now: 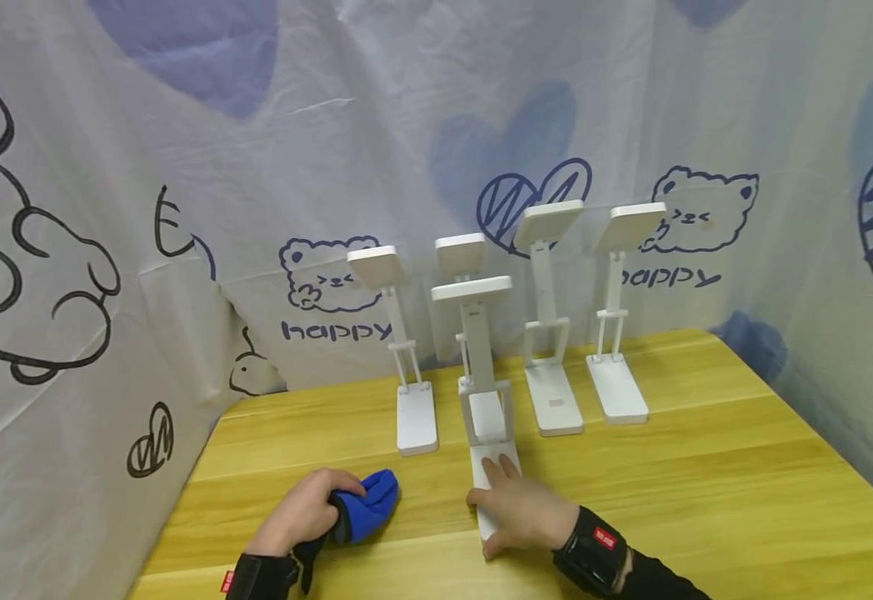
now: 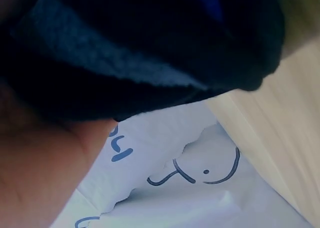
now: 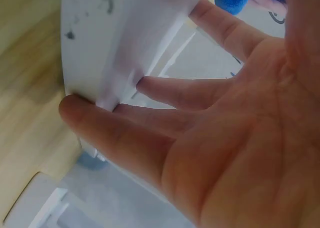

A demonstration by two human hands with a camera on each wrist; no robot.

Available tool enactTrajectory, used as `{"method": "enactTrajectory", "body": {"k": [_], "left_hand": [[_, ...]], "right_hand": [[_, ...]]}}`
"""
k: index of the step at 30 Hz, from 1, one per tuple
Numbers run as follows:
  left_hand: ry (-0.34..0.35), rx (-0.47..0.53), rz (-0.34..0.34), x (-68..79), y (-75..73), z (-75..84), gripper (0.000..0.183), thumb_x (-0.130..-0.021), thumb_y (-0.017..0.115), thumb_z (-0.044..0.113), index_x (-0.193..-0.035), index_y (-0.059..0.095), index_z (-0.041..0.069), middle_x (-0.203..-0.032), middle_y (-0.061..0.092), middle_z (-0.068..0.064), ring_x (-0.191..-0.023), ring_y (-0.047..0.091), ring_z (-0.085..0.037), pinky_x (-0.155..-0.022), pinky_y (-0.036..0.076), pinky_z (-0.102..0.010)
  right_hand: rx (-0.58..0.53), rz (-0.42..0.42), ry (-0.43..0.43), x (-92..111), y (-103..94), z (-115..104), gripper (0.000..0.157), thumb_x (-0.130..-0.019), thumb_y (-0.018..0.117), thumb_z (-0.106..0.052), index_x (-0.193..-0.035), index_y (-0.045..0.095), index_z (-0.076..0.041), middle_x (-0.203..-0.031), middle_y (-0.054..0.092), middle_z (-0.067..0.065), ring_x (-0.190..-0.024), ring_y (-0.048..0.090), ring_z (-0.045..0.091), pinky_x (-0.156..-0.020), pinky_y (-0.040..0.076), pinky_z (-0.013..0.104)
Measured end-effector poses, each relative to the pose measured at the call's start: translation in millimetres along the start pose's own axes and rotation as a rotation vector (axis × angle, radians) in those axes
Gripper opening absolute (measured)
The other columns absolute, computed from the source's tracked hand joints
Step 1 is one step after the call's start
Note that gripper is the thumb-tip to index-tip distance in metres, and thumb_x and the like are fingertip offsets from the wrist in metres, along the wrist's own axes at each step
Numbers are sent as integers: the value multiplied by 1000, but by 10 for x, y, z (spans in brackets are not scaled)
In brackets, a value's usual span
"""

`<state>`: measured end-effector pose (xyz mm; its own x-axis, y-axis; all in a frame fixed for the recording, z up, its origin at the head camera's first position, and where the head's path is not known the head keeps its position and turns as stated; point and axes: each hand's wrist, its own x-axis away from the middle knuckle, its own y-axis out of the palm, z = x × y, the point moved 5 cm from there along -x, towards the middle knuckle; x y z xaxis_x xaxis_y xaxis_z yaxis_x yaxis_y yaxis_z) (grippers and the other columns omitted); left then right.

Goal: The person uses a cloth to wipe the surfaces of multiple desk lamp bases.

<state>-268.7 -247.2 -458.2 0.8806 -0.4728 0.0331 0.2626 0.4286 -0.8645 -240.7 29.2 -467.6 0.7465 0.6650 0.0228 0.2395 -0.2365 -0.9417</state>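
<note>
My left hand [image 1: 303, 510] grips a bunched blue and black cloth [image 1: 376, 504] low over the wooden table. In the left wrist view its dark folds [image 2: 150, 53] show a grey fuzzy strip. My right hand [image 1: 522, 508] lies across the base of the nearest white folding phone stand [image 1: 487, 417], thumb toward the near end and fingers spread over the base. The right wrist view has those fingertips [image 3: 145, 83] at the edges of the white base [image 3: 95, 38], which bears small dark smudges. This stand is upright, its arm extended and its top plate tilted.
Behind it several similar stands are lined up: one at the left [image 1: 416, 421], one partly hidden behind the held stand, and two at the right, a taller one [image 1: 554, 400] and an end one [image 1: 618, 392]. A printed sheet [image 1: 376, 150] hangs behind the table [image 1: 706, 467].
</note>
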Motion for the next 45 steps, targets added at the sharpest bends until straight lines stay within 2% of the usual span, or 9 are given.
{"method": "enactTrajectory", "body": {"k": [6,10,14,19,22,30,36,45], "left_hand": [[-43,8,-1,28,-21,-39,47,-72,49,-16,-97,74,15,-104,70,-8,-102,60,-31,-89,48,-54],[-82,20,-6,50,-41,-65,46,-72,49,-16,-96,74,16,-104,70,-9,-102,60,-32,-89,48,-55],[-124,29,-14,77,-66,-105,47,-71,50,-15,-95,74,16,-104,70,-9,-102,59,-32,-89,47,-55],[-158,25,-13,108,-109,-158,46,-70,49,-14,-96,74,15,-104,69,-10,-102,59,-34,-89,47,-56],[-184,22,-3,126,-138,-184,44,-71,50,-14,-95,75,14,-104,70,-10,-101,60,-33,-89,47,-56],[-219,-7,-10,160,-179,-207,49,-67,48,-15,-96,75,14,-104,70,-9,-103,59,-33,-91,46,-56],[-244,-18,-7,204,-207,-237,50,-65,49,-14,-97,75,14,-104,70,-9,-103,59,-33,-91,46,-56],[-304,-23,18,236,-241,-302,48,-67,51,-12,-96,75,17,-104,70,-9,-103,59,-31,-92,46,-55]], "right_hand": [[73,25,-22,29,2,-78,47,-58,84,-39,-97,63,-22,-130,44,30,-117,39,56,-73,53,59],[93,39,-45,39,9,-117,48,-57,84,-38,-98,64,-23,-130,46,30,-117,42,53,-73,54,57],[92,29,-74,41,24,-140,48,-59,83,-40,-100,64,-25,-134,44,30,-121,41,48,-77,54,55],[66,9,-130,31,50,-177,51,-59,81,-46,-101,63,-25,-139,42,27,-128,37,41,-91,49,51],[67,8,-162,13,66,-214,53,-58,81,-49,-102,62,-25,-141,42,24,-128,37,38,-93,48,48],[93,31,-281,-70,86,-308,50,-60,82,-45,-103,64,-26,-140,45,18,-128,40,31,-91,50,40],[75,-8,-400,-192,128,-321,44,-63,82,-39,-102,65,-27,-144,43,13,-129,38,25,-99,44,35],[39,-57,-438,-339,162,-381,41,-64,81,-32,-101,65,-26,-148,37,15,-133,33,26,-106,36,38]]}}
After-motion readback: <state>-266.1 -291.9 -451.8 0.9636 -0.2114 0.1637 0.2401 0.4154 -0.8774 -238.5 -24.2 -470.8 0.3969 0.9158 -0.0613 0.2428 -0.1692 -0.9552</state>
